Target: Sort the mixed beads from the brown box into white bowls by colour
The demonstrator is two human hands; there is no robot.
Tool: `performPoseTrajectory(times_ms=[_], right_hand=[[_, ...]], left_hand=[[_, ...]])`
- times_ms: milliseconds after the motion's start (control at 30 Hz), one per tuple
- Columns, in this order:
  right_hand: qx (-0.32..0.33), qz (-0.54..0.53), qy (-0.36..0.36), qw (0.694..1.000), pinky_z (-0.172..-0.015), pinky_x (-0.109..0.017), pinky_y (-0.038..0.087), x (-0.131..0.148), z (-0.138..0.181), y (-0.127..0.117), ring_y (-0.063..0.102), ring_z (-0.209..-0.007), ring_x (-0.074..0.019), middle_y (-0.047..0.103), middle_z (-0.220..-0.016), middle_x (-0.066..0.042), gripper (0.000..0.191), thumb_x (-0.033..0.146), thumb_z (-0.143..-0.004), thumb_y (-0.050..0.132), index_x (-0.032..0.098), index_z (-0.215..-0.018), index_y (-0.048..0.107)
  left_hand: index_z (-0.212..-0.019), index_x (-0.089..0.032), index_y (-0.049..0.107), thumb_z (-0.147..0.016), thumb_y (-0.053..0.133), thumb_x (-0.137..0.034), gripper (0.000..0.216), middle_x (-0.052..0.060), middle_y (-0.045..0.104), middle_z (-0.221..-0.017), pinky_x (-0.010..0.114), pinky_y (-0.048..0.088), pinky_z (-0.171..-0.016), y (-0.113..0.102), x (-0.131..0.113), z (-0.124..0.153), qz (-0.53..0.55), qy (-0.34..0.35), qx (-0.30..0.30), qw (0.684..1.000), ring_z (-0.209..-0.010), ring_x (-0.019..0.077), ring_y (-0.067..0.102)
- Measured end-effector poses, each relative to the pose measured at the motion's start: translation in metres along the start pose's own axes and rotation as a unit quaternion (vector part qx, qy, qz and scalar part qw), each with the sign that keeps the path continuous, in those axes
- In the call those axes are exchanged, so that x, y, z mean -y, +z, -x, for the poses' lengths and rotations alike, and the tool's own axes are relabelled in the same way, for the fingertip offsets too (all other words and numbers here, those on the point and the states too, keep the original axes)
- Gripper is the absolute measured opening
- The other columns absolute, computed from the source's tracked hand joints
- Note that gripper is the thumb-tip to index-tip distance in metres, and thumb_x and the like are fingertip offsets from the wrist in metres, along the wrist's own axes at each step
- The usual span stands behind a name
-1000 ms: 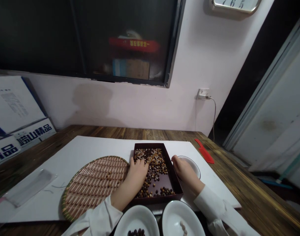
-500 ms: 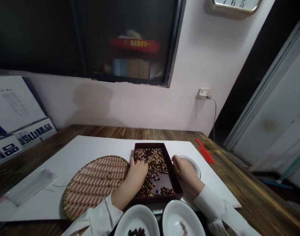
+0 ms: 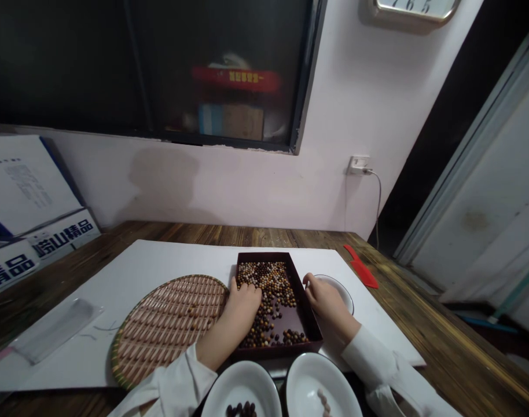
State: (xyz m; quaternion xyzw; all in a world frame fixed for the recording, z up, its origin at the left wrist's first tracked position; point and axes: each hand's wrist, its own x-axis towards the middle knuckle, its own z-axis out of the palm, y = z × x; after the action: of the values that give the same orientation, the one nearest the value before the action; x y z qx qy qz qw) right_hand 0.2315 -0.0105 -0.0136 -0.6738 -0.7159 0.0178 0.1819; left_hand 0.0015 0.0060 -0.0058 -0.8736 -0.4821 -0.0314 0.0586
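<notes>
Two hands work at a dark brown tray (image 3: 282, 348) of small round beads (image 3: 271, 282) in cream, tan and dark brown. The tray stands on a white board (image 3: 169, 255) laid over the wooden surface (image 3: 442, 330).

The left hand (image 3: 241, 307) lies inside the tray at its left wall. Its fingers are curled down onto the beads, and whether they pinch any cannot be told. The right hand (image 3: 327, 301) rests against the outside of the tray's right wall. Its fingers are bent at the rim, and a real grip cannot be made out.

Just left of the tray, touching its side, lies a round woven mat (image 3: 169, 324). Just right of the tray, partly behind the right hand, sits a white dish (image 3: 345, 289), and farther right lies a red plastic knife (image 3: 360, 267). Near the tray's front wall stand two white bowls. The left bowl (image 3: 241, 382) holds a few dark beads and the right bowl (image 3: 308, 376) a few pale pieces. Well to the left of the tray lies a clear plastic bag (image 3: 51, 330).
</notes>
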Motion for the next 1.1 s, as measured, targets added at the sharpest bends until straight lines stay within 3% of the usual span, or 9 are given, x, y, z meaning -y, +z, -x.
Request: performPoseTrajectory(times_ms=[767,1100], right_hand=[[0.008,-0.016,-0.003,1.0,-0.061,-0.024,0.027,-0.001,0.0,0.001,0.054,-0.07,-0.0165,0.066,-0.081,-0.007,0.02,0.019,-0.088,0.038,0.018,-0.095,0.056],[0.01,-0.022,-0.002,1.0,-0.062,-0.024,0.028,-0.001,0.001,0.002,0.053,-0.07,-0.0166,0.066,-0.083,-0.008,0.021,0.02,-0.088,0.037,0.017,-0.096,0.056]], left_hand=[[-0.107,-0.012,0.064,-0.088,0.04,-0.008,0.031,0.013,0.068,-0.108,0.056,0.028,-0.109,-0.008,-0.002,0.002,0.012,-0.003,0.021,1.0,-0.108,0.0287,0.06],[-0.111,-0.013,0.061,-0.087,0.04,-0.005,0.033,0.013,0.066,-0.109,0.056,0.03,-0.107,0.003,0.002,0.0,0.014,0.006,-0.005,1.0,-0.109,0.0293,0.058]])
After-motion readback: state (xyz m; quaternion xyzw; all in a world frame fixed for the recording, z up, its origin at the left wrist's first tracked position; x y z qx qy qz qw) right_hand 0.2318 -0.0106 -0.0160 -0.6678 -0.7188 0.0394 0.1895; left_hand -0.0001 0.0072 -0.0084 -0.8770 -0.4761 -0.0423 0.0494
